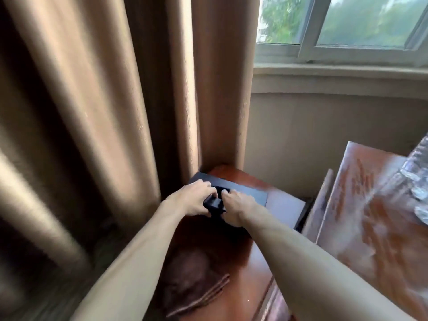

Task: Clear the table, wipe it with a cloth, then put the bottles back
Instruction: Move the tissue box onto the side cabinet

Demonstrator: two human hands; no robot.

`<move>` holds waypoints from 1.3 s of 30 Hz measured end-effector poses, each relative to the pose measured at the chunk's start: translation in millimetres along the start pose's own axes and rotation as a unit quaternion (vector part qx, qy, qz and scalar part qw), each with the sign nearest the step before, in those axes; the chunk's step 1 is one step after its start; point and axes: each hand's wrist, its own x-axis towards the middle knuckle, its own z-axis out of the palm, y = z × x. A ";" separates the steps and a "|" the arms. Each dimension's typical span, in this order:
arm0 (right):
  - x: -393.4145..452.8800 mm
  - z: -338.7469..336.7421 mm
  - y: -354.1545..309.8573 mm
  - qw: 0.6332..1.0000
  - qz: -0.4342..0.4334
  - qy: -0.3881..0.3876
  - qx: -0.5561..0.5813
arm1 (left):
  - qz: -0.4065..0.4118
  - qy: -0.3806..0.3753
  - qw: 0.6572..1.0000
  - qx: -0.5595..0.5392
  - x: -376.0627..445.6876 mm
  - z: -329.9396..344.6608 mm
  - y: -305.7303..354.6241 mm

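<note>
Both arms reach forward over a dark red wooden cabinet top (284, 205) beside the curtain. My left hand (192, 199) and my right hand (236, 208) both grip a small dark cloth-like bundle (215, 205) between them. It lies at the edge of a flat black rectangular object (245, 189). The wooden table (361, 205) stands at the right, blurred. Clear plastic bottles (416, 177) show at its far right edge, mostly cut off.
Heavy brown curtains (104, 112) hang close on the left and behind the cabinet. A window (347, 26) and its sill are at the top right. Something brown and fuzzy with thin sticks (196, 283) lies on the near part of the cabinet.
</note>
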 end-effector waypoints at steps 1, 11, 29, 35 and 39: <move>9.3 10.7 0.0 1.000 0.010 -0.011 0.001 | -0.002 -0.003 1.000 -0.005 5.4 15.9 -6.8; 43.5 73.2 4.5 0.992 0.119 0.005 -0.050 | -0.060 0.070 0.995 0.021 25.1 94.9 -25.5; 123.3 61.2 85.5 0.979 0.160 -0.004 -0.125 | -0.031 0.025 0.997 0.072 157.8 85.8 -23.0; 75.8 -4.5 91.6 0.987 0.115 -0.069 -0.084 | -0.037 -0.030 0.996 0.074 121.3 36.5 2.4; 23.8 -85.5 85.8 0.997 0.049 -0.034 -0.041 | -0.024 0.023 0.998 0.051 79.8 -37.1 31.9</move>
